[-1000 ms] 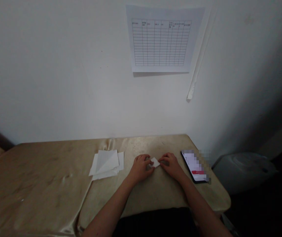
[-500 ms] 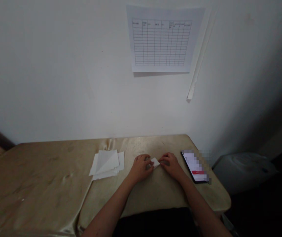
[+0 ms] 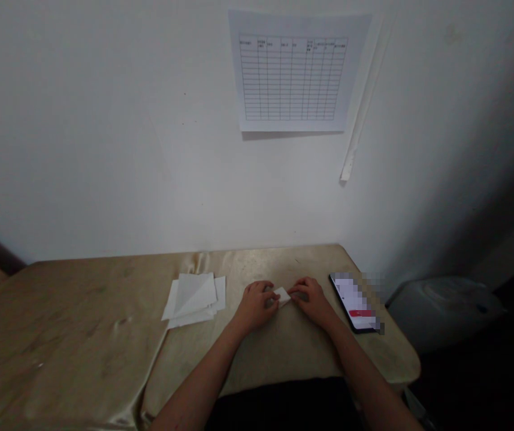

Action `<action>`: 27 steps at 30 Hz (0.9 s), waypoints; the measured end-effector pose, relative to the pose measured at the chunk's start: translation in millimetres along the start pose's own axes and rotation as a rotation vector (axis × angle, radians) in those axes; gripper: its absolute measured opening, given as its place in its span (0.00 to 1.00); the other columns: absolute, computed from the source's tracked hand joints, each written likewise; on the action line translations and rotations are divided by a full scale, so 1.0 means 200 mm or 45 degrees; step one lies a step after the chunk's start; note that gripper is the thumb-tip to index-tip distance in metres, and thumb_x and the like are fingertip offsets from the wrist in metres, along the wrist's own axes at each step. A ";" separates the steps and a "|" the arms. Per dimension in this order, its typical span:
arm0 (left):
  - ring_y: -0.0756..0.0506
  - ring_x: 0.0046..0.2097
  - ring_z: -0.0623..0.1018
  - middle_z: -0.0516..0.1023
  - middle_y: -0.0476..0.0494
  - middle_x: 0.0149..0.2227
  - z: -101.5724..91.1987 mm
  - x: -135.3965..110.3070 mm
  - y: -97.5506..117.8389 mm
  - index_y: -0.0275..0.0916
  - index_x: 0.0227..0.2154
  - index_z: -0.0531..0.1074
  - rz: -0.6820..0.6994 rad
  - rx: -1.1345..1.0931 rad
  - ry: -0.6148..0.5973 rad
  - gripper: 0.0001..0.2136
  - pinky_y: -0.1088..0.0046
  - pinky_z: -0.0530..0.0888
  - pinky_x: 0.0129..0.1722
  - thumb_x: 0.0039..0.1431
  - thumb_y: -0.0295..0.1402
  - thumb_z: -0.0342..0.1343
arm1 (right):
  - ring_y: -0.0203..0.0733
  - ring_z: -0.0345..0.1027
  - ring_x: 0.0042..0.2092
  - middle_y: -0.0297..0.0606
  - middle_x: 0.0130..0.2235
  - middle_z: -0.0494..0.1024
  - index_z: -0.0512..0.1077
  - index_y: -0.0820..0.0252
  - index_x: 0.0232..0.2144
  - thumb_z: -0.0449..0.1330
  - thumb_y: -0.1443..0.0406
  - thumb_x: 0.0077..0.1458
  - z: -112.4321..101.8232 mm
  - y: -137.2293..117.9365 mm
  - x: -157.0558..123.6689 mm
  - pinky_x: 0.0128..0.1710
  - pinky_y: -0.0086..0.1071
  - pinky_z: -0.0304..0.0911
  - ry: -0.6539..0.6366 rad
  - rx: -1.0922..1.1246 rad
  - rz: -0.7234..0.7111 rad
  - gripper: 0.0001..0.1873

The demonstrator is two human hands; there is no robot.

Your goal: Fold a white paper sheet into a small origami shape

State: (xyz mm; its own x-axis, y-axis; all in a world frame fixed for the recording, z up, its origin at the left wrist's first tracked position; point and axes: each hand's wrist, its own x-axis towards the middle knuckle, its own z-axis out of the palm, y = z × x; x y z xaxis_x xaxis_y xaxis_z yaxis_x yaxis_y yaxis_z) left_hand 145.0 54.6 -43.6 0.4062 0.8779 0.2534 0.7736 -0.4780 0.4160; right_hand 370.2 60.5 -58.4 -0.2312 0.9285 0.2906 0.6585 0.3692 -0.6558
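Observation:
A small folded piece of white paper (image 3: pixel 283 296) lies between my two hands, low over the table cover. My left hand (image 3: pixel 257 303) is closed on its left corner, with thumb and fingers curled round the edge. From the other side, my right hand (image 3: pixel 307 294) pinches the paper's right corner with its fingertips. Exact folds in the paper are too small to make out. Left of my hands, a loose stack of white paper sheets (image 3: pixel 196 293) rests on the table.
A phone (image 3: pixel 349 302) with a lit screen lies right of my right hand. The table (image 3: pixel 81 323) has a shiny gold cover and meets the wall behind. A printed grid sheet (image 3: pixel 293 78) hangs there. A pale bulky object (image 3: pixel 441 311) stands beyond the table's right edge.
Both hands stay almost in place on the small folded paper, whose visible outline has shifted very slightly. The stack and the phone have not moved.

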 end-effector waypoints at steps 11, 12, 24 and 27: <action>0.36 0.59 0.71 0.75 0.41 0.55 0.01 0.00 -0.02 0.46 0.41 0.82 0.024 0.002 -0.001 0.09 0.50 0.64 0.61 0.59 0.37 0.61 | 0.47 0.66 0.51 0.40 0.45 0.74 0.81 0.52 0.36 0.63 0.67 0.56 0.01 0.00 0.00 0.55 0.42 0.60 0.025 -0.005 -0.090 0.08; 0.36 0.59 0.71 0.75 0.41 0.55 0.01 0.00 -0.02 0.46 0.41 0.82 0.029 -0.003 -0.001 0.09 0.50 0.64 0.61 0.59 0.38 0.61 | 0.47 0.66 0.51 0.39 0.45 0.74 0.81 0.52 0.36 0.63 0.67 0.56 0.01 -0.01 0.00 0.55 0.42 0.60 0.023 -0.016 -0.095 0.08; 0.36 0.60 0.70 0.74 0.43 0.57 0.02 0.02 -0.08 0.49 0.44 0.81 0.034 -0.009 -0.080 0.12 0.51 0.64 0.62 0.57 0.34 0.64 | 0.45 0.64 0.52 0.38 0.47 0.72 0.78 0.51 0.40 0.59 0.70 0.60 0.02 -0.02 -0.01 0.57 0.42 0.55 -0.068 -0.208 -0.155 0.11; 0.37 0.60 0.70 0.74 0.44 0.58 0.01 0.02 -0.07 0.49 0.45 0.80 0.019 -0.018 -0.100 0.12 0.51 0.63 0.62 0.57 0.33 0.64 | 0.45 0.63 0.53 0.38 0.48 0.72 0.76 0.52 0.41 0.58 0.69 0.61 0.03 -0.02 -0.01 0.57 0.42 0.56 -0.076 -0.271 -0.176 0.10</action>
State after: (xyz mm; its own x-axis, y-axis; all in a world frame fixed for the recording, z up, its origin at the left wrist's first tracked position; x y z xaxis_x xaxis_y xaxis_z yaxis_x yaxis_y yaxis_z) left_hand 136.8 65.4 -50.4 0.4550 0.8698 0.1911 0.7602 -0.4911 0.4254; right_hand 364.1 57.2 -60.3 -0.3669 0.8730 0.3213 0.7522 0.4816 -0.4496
